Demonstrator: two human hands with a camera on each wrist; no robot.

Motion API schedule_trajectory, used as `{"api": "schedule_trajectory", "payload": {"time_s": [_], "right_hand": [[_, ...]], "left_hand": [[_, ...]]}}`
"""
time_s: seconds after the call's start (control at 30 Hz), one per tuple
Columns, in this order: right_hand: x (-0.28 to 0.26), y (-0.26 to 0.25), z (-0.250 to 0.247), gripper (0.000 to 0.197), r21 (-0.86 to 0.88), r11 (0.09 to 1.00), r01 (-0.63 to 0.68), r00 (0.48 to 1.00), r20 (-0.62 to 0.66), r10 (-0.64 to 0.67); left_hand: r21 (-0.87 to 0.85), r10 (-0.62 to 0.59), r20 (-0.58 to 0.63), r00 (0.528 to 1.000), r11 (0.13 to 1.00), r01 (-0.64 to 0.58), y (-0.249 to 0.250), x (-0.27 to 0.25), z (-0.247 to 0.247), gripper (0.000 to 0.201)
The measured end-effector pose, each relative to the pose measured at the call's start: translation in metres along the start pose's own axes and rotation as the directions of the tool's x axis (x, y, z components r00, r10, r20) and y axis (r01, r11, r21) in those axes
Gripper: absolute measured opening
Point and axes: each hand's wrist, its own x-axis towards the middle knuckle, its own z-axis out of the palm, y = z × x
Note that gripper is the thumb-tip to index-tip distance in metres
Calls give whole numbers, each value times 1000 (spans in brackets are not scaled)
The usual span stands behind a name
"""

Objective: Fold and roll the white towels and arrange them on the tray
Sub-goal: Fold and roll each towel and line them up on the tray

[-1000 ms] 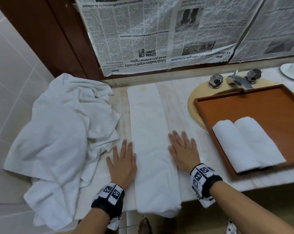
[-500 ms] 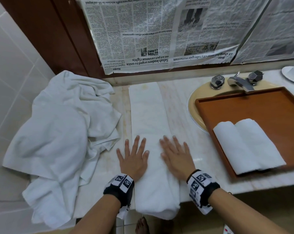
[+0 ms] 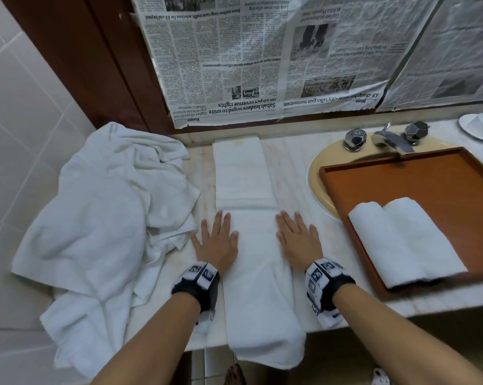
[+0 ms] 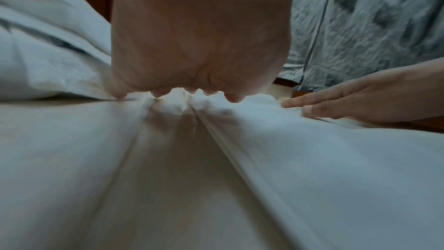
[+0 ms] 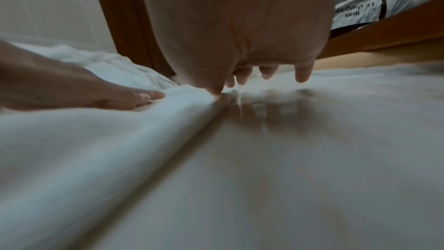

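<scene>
— Both hands have slid apart since half a second ago: the left hand and right hand now lie at the long edges of the folded white towel.

— Fingers?

— Straight, flat, gripping nothing.

— Where's the towel?

— Lengthwise on the marble counter, its near end hanging over. Two rolled towels lie on the wooden tray.

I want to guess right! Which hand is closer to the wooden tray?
Right. The right hand lies between the folded towel and tray; the left hand lies beyond the towel's far edge.
</scene>
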Motion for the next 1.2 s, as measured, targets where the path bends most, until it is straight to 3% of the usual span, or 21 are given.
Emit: {"api": "schedule_trajectory", "payload": {"time_s": [0.17, 0.27, 0.5, 0.6, 0.7, 0.83, 1.0, 1.2], "right_hand": [[-71, -10, 38, 68, -8, 985, 174, 985, -2, -174], [-87, -2, 57, 59, -58, 985, 160, 986, -34, -162], [-98, 12, 46, 75, -20, 998, -51, 998, -43, 50], [-121, 1, 55, 67, 54, 998, 36, 999, -23, -35], [-135, -2, 63, 70, -9, 999, 47, 998, -40, -48], [-131, -8, 66, 67, 21, 997, 75, 996, -51, -74], [-113, -15, 66, 59, -107, 992, 62, 998, 37, -58], [-74, -11, 48, 72, -113, 990, 86, 995, 67, -78]], "left_hand": [[61, 169, 11, 986, 984, -169, 0, -83, 37, 64], [125, 219, 6, 976, 968, -218, -13, -106, 61, 62], [94, 107, -75, 991, 991, -100, -31, -111, 63, 64], [90, 131, -89, 987, 988, -124, -32, -126, 68, 61], [87, 124, -123, 985, 990, -114, -39, -137, 75, 59], [153, 103, -65, 993, 984, -92, -35, -140, 74, 61], [189, 118, -93, 989, 977, -99, -32, -127, 73, 61], [169, 85, -21, 996, 982, -80, -30, -89, 56, 64]]}}
